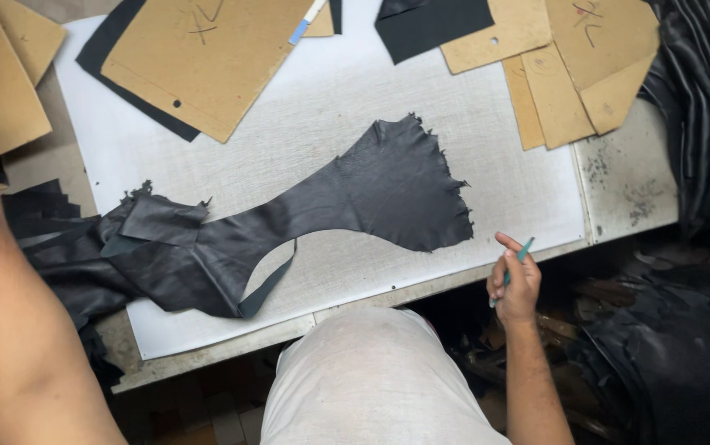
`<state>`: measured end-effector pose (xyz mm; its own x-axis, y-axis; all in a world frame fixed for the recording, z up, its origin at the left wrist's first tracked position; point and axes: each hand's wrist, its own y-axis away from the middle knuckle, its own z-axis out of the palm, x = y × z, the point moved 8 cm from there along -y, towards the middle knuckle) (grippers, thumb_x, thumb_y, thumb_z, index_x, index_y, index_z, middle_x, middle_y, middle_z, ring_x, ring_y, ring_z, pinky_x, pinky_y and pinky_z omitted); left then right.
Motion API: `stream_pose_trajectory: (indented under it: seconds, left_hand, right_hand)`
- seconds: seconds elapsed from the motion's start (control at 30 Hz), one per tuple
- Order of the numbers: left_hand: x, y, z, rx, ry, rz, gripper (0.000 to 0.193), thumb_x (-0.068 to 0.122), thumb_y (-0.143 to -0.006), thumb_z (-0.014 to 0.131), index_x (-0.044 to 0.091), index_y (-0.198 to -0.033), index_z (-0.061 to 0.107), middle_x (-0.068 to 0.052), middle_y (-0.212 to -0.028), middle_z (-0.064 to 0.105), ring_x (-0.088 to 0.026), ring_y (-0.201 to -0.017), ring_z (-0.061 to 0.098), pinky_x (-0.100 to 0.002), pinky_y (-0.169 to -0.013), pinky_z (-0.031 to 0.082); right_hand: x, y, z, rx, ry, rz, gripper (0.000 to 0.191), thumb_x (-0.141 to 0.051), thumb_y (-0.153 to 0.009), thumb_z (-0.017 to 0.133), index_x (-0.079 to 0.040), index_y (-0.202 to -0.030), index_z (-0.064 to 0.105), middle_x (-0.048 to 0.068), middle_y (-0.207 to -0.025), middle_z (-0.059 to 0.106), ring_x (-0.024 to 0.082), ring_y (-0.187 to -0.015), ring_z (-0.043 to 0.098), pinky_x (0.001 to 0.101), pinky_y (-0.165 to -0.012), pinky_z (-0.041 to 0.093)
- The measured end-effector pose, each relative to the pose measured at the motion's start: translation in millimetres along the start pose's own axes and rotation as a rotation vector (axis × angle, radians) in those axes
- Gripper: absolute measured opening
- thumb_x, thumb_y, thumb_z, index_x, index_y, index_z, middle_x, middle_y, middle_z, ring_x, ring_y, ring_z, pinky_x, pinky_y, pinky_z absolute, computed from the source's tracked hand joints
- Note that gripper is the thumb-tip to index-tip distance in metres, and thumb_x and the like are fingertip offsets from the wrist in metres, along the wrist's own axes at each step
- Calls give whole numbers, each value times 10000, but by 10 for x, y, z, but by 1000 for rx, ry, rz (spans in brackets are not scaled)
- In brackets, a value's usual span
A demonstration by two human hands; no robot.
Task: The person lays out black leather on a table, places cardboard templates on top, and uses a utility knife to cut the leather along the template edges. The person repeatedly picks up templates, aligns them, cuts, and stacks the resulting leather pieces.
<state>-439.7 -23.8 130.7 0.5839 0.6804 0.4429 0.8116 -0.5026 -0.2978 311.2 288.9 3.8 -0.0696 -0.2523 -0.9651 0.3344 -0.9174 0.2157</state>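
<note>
A pale, scuffed desk [631, 185] carries a white cutting mat [330, 91] that fills most of its top. Brown cardboard templates [206, 58] lie scattered along its far edge. Below the near edge the floor [206, 412] is dim, heaped with dark scraps [668, 363].

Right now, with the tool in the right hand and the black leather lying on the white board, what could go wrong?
1. The right hand holds a thin green-handled tool off the board's front edge, above the dark scraps; if dropped, it could be hard to find.
2. The black leather piece lies folded and bunched at its left end, so it may not lie flat.
3. The left hand is out of view.
</note>
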Motion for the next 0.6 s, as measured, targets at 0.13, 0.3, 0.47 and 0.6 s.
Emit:
stream_pose_trajectory:
  seconds: [0.13,0.3,0.47,0.6]
  left_hand:
    - [131,535,89,107,931,-181,289,60,-1072,596,-14,-1349,632,-133,-1237,715,-223,-1043,729,-334,-901,611]
    - [2009,1970,905,-36,1362,-121,279,-75,-1027,727,-29,-1268,593,-79,-1130,691,-132,-947,690,-271,-847,599]
    - [3604,3517,1914,-1014,1375,-113,175,156,-967,718,38,-1087,673,-96,-996,764,-146,-881,731,-312,-781,611]
    - [3454,3828,1859,-1118,424,550,253,373,-988,744,139,-1060,808,-61,-987,812,-218,-872,764,-390,-826,613]
  right_hand:
    - [93,115,447,-158,100,12,389,-125,-1043,455,22,-1379,585,34,-671,616,48,-467,502,204,-381,418]
    - [112,254,1309,-508,248,-155,367,-115,-1068,550,-25,-1422,582,141,-1208,725,192,-1089,709,336,-962,588]
    - [47,-37,1335,-296,194,-122,569,-82,-966,695,-48,-1486,465,119,-1265,650,167,-1125,631,340,-947,558]
    - [-59,-305,923,-231,288,-41,616,-94,-920,727,-55,-1490,498,121,-1274,676,185,-1132,659,324,-947,561]
